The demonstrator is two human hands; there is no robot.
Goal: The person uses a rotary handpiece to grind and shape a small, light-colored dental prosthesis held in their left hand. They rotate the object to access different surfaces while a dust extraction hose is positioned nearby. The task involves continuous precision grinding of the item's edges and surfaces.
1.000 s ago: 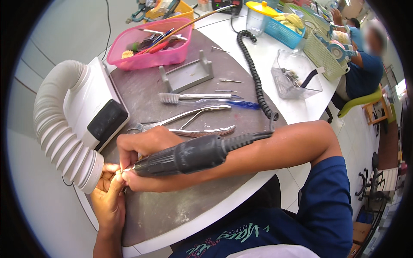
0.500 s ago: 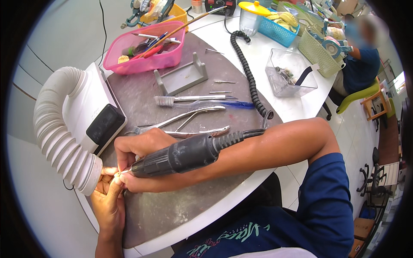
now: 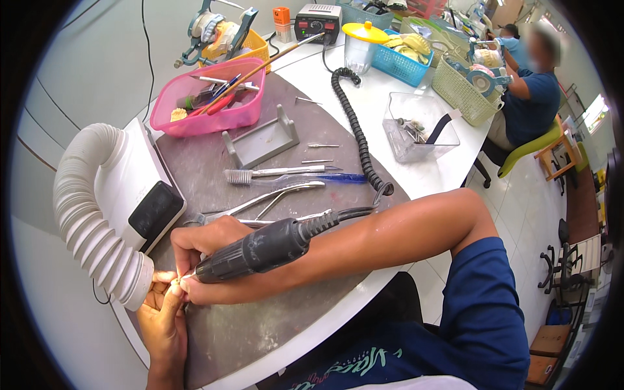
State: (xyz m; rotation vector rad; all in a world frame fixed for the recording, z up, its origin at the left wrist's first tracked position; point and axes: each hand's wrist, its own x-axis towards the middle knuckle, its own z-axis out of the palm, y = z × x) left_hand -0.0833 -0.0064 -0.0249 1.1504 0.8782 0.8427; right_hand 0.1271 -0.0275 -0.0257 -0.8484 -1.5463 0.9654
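My right hand (image 3: 214, 244) is closed around a black electric rotary handpiece (image 3: 253, 252), its thin bit pointing left toward my left fingertips. My left hand (image 3: 162, 318) pinches a small yellowish piece (image 3: 175, 282); the fingers cover most of it, so its kind is unclear. Both hands meet beside the mouth of a white ribbed suction hose (image 3: 97, 221). Just beyond my right hand lie metal pliers (image 3: 279, 192), partly hidden by the handpiece. Farther off are a brush with pale bristles (image 3: 239, 177) and a blue, clear-handled tool (image 3: 344, 177).
A grey handpiece stand (image 3: 263, 143), small burs (image 3: 322, 145) and a pink basket of tools (image 3: 214, 123) occupy the bench. A coiled black cord (image 3: 354, 123) leads to a control box (image 3: 318, 25). At right stand a clear box (image 3: 422, 149) and a seated person (image 3: 536, 104).
My view has shifted, so the bench items appear lower and slightly left. Both hands keep their grips, with the bit still at the small piece.
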